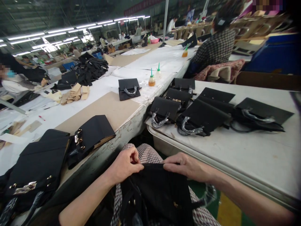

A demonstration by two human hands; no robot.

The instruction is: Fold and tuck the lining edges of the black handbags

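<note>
Black bag (162,185) on the lap (149,153), apparently partway worked.
Left hand (125,164) and right hand (188,166) both pinch its far edge; wrapped handle (210,195) and gold fitting (176,205) seem already attached; what remains cannot be told.

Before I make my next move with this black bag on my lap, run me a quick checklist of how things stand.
1. Left hand on the bag's top edge: ok, gripping it.
2. Right hand on the same edge: ok, gripping it apart from the left.
3. Black bag supported: ok, resting on the lap over checked cloth.
4. Gold hardware on the bag fastened: cannot tell, too little shows.
5. Inside of the bag clear: cannot tell, hidden from this view.
6. Nearest orange-filled bottle upright: ok, standing on the white table surface.
</note>
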